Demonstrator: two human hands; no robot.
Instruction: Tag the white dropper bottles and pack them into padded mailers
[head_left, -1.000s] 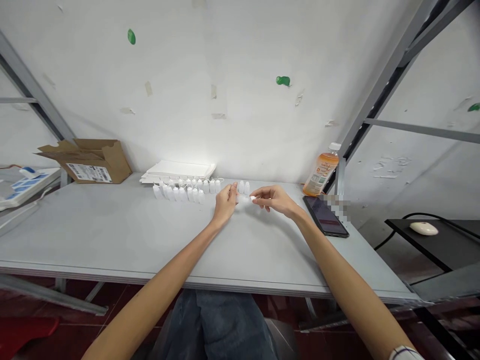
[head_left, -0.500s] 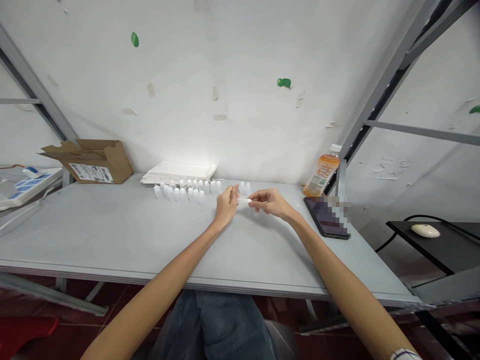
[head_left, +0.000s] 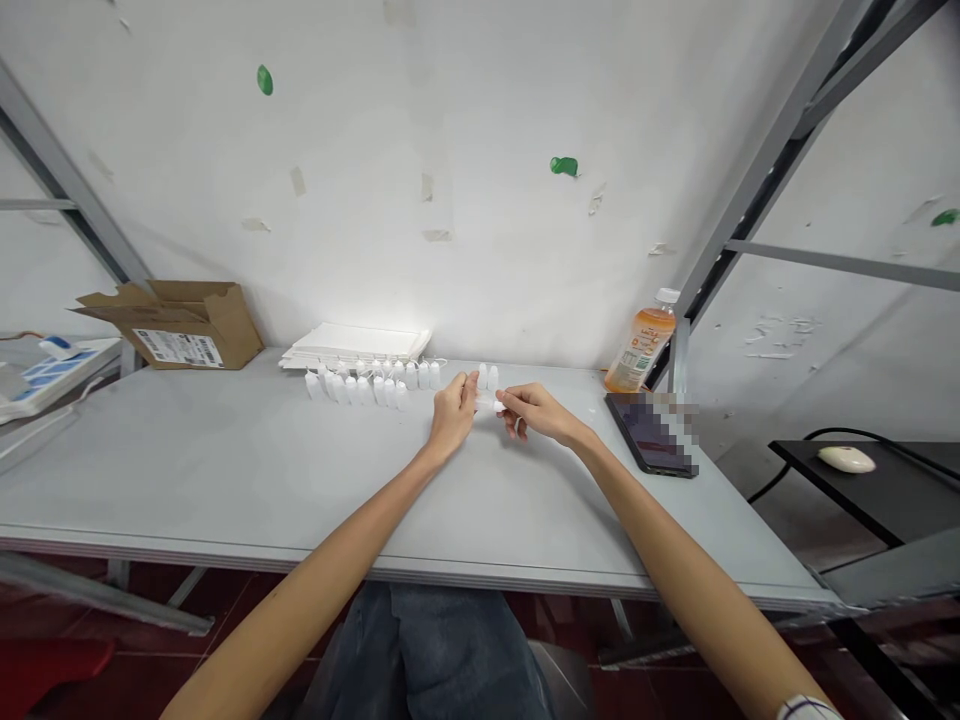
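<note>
The person's left hand (head_left: 452, 415) and right hand (head_left: 536, 413) come together near the back edge of the table (head_left: 225, 460), both apparently pinching a small white plastic bottle (head_left: 487, 403), though it's hard to be sure from here. The step in hand seems to be working on this single piece, which calls for a steady grip. Two upright bottles (head_left: 487, 376) stand just behind the hands, and a long row of bottles (head_left: 360, 388) lies to their left, before a stack of white card (head_left: 356, 344).
</note>
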